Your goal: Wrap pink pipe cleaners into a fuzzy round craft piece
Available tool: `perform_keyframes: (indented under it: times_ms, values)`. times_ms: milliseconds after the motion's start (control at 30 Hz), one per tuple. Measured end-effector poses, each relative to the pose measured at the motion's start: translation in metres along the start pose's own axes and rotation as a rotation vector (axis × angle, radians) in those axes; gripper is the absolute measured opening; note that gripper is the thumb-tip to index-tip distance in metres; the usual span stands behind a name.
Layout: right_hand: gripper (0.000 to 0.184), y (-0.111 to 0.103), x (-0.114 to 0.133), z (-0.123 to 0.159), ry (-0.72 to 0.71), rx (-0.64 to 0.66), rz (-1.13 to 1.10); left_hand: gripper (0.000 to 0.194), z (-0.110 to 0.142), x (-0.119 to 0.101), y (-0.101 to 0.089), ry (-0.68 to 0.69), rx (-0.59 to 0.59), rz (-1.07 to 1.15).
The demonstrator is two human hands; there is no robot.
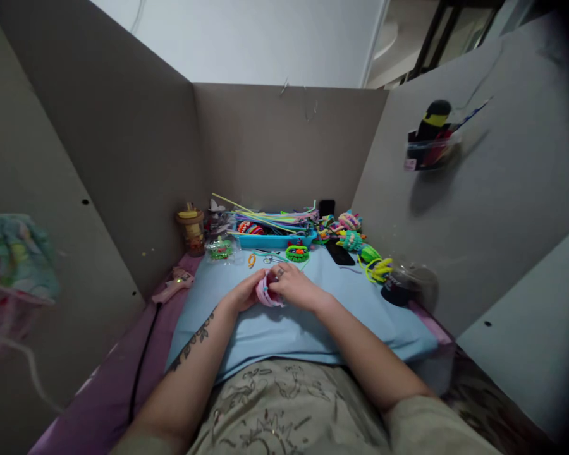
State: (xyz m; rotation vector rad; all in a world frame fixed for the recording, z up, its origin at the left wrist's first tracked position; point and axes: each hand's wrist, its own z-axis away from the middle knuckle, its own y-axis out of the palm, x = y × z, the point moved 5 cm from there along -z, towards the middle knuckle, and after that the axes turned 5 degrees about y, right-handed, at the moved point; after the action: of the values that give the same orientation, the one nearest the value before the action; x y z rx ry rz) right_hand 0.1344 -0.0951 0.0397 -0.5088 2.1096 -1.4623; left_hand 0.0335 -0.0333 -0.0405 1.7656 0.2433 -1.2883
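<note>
Both hands meet over a pale blue cloth. My left hand (246, 292) grips the left side of a small, round, hollow pink-and-white piece (264, 296) that looks like a little fuzzy basket or ring. From the other side my right hand (294, 285), with a ring on a finger, has its fingers curled over the rim and partly inside it. Its fingertips are hidden, so a smaller item there cannot be made out. Just beyond the hands lie a small green basket-like piece (298, 254), scissors with orange handles (251, 260) and thin tools.
A blue tray (270, 242) heaped with colourful pipe cleaners stands at the back. On the left are a lidded cup (192, 232) and pink glue gun (174, 285). At right lie a phone (340, 254), yellow-green fuzzy strands (377, 268) and a dark container (398, 291). Grey panels surround the table.
</note>
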Motion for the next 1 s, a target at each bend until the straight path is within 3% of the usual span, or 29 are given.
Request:
perform_keyframes:
  times_ms: [133,267,500,700,1000]
  values:
    - [0.013,0.002,0.0,0.001,-0.126,0.016,0.083,0.034,0.002,0.0,0.002,0.006,0.019,-0.015]
    - [0.011,0.011,-0.008,0.006,-0.153,-0.102,0.036,0.038,0.005,-0.006,0.006,0.051,0.062,-0.054]
    - [0.013,0.007,-0.017,0.012,0.09,-0.448,-0.377,0.047,0.007,-0.017,0.003,0.17,0.02,-0.037]
    - [0.006,0.004,-0.011,0.013,0.205,-0.531,-0.571,0.053,0.011,-0.023,0.011,0.19,0.077,-0.063]
    - [0.006,0.008,-0.015,0.02,0.316,-0.619,-0.659,0.06,0.012,-0.024,0.013,0.231,0.124,-0.07]
